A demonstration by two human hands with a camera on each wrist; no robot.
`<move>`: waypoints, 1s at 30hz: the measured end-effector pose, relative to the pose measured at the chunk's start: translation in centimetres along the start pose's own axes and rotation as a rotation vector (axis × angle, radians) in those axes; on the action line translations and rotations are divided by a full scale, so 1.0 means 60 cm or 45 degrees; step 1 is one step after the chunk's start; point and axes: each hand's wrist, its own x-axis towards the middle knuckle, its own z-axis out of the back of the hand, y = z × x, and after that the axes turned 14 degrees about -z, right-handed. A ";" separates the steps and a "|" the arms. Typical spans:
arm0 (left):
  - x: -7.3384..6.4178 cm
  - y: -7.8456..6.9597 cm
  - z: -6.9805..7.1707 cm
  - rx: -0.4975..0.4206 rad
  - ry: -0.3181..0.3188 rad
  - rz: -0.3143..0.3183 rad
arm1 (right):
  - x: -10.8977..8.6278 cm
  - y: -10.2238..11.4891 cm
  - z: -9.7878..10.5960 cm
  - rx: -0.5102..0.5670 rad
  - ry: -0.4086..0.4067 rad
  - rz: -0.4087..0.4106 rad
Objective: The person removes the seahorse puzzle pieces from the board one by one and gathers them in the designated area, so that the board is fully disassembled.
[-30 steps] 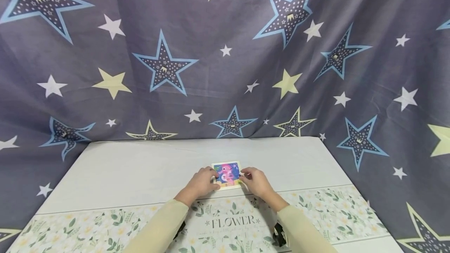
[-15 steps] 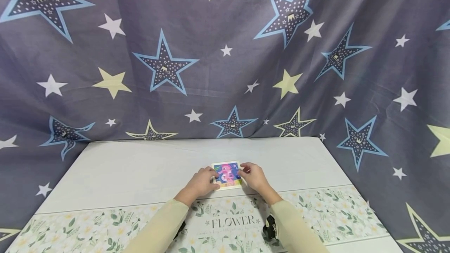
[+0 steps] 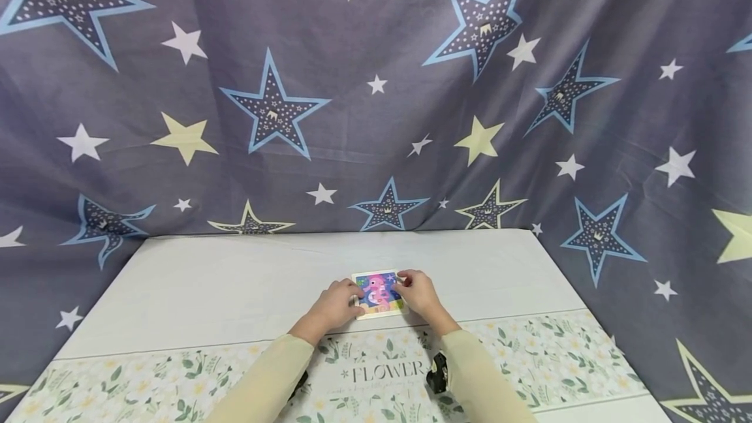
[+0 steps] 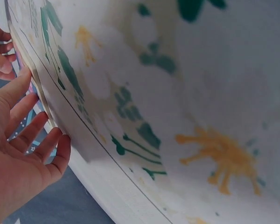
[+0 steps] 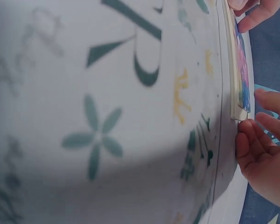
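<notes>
A small square picture board (image 3: 378, 292) with a pink seahorse on a blue ground and a pale rim lies on the table. My left hand (image 3: 333, 306) grips its left side, thumb at the near corner and a finger over the picture. In the left wrist view the left hand's (image 4: 25, 126) other fingers spread along the board's edge. My right hand (image 3: 422, 292) is at the right side, with thumb and forefinger over the edge. In the right wrist view the right hand's (image 5: 268, 140) lower fingers curl at the board's end, below the picture (image 5: 242, 70).
The board rests on a white table cover (image 3: 235, 286) with a flowered band (image 3: 194, 377) and printed "FLOWER" lettering (image 3: 388, 371) nearer me. A dark curtain (image 3: 329, 149) with stars hangs behind the table's far edge and down its sides.
My right hand and forearm have shifted left, bringing thumb and forefinger farther over the board's right side; a small dark bit seen earlier at its fingertips no longer shows. The left hand stays put.
</notes>
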 end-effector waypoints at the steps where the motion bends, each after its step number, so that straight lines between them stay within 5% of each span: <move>1: 0.000 0.000 0.000 -0.002 0.000 -0.001 | 0.001 0.000 -0.002 -0.005 -0.003 -0.007; 30: 0.006 0.004 -0.002 0.013 0.006 0.000 | 0.025 0.002 -0.018 -0.152 -0.012 -0.115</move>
